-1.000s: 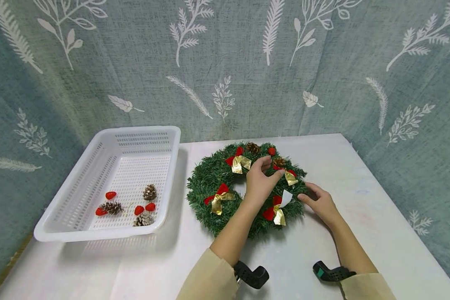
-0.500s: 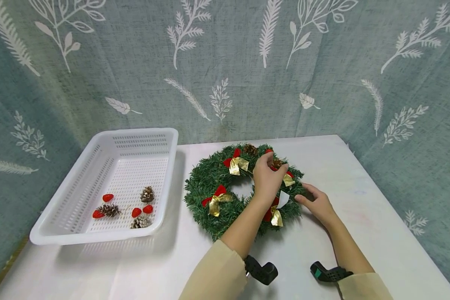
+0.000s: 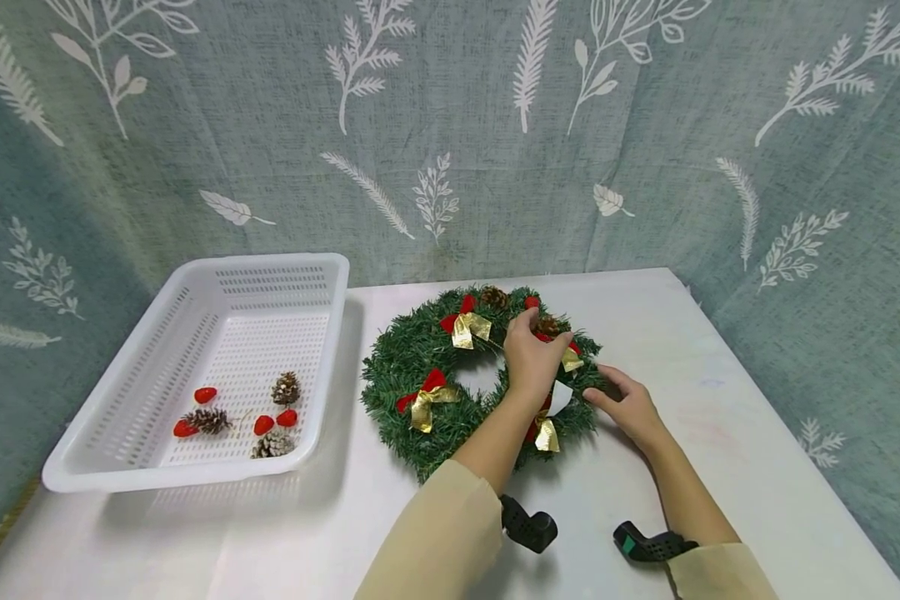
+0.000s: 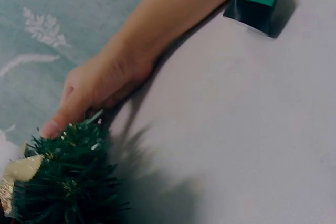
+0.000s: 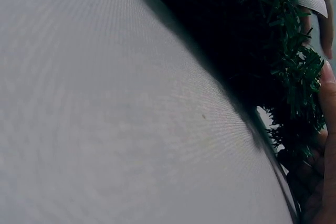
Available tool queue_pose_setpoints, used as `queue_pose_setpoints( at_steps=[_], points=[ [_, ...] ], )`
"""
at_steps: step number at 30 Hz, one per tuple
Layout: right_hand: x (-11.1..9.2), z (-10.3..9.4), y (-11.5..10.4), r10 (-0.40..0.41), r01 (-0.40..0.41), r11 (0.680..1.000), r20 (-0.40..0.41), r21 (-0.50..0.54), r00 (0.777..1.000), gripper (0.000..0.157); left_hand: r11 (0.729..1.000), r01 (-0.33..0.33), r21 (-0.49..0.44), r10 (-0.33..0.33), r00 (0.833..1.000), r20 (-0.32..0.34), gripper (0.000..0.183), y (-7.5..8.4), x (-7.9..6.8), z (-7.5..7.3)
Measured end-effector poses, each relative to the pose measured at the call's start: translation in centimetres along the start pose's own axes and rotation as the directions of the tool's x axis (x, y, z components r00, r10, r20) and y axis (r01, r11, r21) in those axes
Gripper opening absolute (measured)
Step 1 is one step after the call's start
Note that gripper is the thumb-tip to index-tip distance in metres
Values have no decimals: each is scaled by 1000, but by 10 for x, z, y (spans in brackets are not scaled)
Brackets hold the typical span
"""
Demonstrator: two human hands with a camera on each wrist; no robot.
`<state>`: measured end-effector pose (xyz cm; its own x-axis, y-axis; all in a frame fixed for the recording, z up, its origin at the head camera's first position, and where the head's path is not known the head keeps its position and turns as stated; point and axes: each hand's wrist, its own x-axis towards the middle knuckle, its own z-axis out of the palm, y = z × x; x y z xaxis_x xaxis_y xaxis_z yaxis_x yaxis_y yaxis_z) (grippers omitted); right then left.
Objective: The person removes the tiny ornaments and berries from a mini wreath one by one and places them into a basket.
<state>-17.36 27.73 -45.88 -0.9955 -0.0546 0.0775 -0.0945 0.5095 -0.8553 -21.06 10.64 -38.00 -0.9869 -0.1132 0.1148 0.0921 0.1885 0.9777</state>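
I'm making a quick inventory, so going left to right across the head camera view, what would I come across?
White basket, leftmost bow on the green wreath, left hand, right hand.

The wreath (image 3: pixel 461 423) is green, its bows (image 3: pixel 425 402) red-and-gold, the curtain (image 3: pixel 270 108) grey-green with white leaves (image 3: pixel 227 206).

The person wears plain beige sleeves: the left sleeve (image 3: pixel 442 533) fills the lower middle of the head view, with soft folds, and the right sleeve (image 3: pixel 722 575) shows at the lower right. Below the bare left hand (image 3: pixel 534 362) sits a black, curved wrist mount (image 3: pixel 527 527) with a rounded end. Below the bare right hand (image 3: pixel 632 412), a similar black wrist unit (image 3: pixel 663 547) carries a green patch (image 3: pixel 628 545), four-sided in the left wrist view.
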Motion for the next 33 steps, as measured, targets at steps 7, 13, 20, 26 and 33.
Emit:
queue_pose_setpoints(
  at_steps=[7, 13, 20, 26, 33],
  points=[
    [1, 0, -2, -10, 10, 1000, 0, -8, 1000, 57, 998, 47, 38, -47, 999, -1, 58, -7, 6, 4],
    [0, -2, -4, 4, -4, 1000, 4, -6, 1000, 57, 993, 64, 97, -69, 996, 51, 58, -9, 10, 4],
    [-3, -2, -3, 11, -10, 1000, 13, -26, 1000, 59, 986, 70, 154, -82, 994, 73, 56, -12, 16, 5],
    [-3, -2, -2, 6, -6, 999, -7, -42, 1000, 58, 980, 71, 184, -83, 995, 57, 51, -15, 21, 7],
    [-1, 0, -1, -12, 11, 999, -14, -52, 1000, 58, 979, 71, 190, -80, 996, 39, 46, -17, 23, 6]
  ],
)
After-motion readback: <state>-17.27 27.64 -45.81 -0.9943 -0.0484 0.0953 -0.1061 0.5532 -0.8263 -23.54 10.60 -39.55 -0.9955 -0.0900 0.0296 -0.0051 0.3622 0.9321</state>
